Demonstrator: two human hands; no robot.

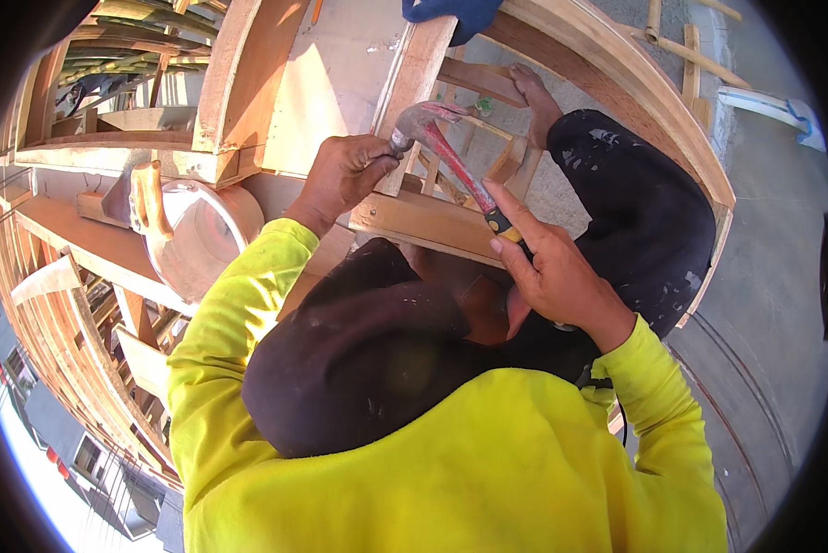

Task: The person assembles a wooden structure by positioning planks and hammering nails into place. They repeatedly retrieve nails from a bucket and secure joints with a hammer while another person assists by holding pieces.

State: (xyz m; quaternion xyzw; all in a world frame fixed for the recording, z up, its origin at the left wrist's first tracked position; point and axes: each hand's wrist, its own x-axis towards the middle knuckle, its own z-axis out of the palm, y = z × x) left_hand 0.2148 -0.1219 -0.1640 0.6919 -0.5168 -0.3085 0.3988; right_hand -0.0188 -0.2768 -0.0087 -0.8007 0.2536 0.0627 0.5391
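**Hammer over the wooden frame**

The hammer (451, 166) lies slantwise near the middle of the view, its steel head at about 11 o'clock of its own length and its red shaft running down toward 5 o'clock, where the black and yellow handle end disappears into a palm.

At 9 o'clock of the scene a pale plastic bucket (202, 235) lies on its side among timber beams, a wooden handle (148, 198) resting across its rim. Just right of it, the left hand (340, 175) comes up out of a bright yellow sleeve; its grip is pinched shut at the fingertips right under the hammer's head, touching the upright wooden slat (419, 78), though whatever small thing it pinches is too tiny to make out.

Below the hammer's shaft lies a horizontal wooden rail (423, 226) of the frame. At 3 o'clock from the left hand, the right hand (552, 272) has its grip closed round the handle, forefinger stretched along the shaft. Dark trousered knees (644, 212) fill the space behind, and a bare foot (534, 97) rests on the frame at 1 o'clock.
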